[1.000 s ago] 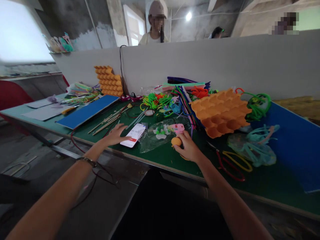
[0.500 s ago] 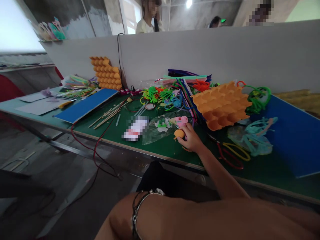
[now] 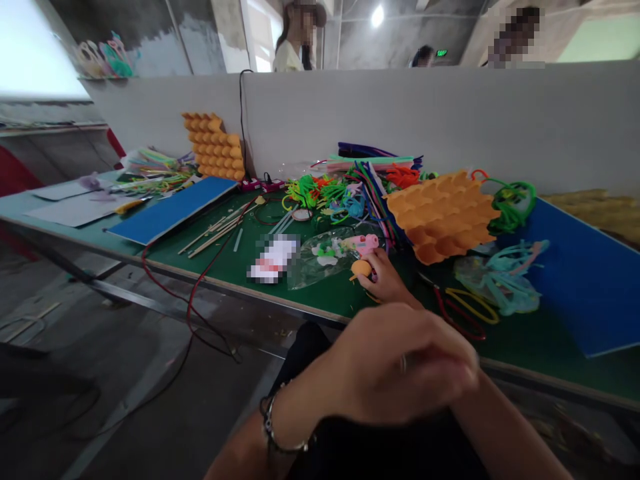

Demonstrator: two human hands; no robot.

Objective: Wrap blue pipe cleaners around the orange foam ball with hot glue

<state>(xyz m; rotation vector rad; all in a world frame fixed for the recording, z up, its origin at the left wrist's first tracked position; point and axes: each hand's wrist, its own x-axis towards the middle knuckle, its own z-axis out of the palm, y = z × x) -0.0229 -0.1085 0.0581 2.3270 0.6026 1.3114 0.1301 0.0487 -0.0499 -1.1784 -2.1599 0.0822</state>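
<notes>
My right hand rests at the table's front part, its fingers closed on a small round orange piece with a thin tail. A pink glue gun lies right against these fingers; whether they also grip its handle cannot be made out. Left of the gun, green and white flower-like pieces sit on a clear plastic bag. My left hand, with a bracelet at the wrist and a ring, is close to the camera, in front of my right forearm. Its fingers are curled and blurred, and their inner side is hidden.
Orange egg-crate foam, bundles of colourful pipe cleaners and red-and-yellow-handled tools surround the work spot. A phone, wooden sticks and blue boards lie further out. Cables hang over the front edge.
My left hand has come into view from the lower right and now crosses in front of my right forearm. The right hand stays by the glue gun with the orange piece.
</notes>
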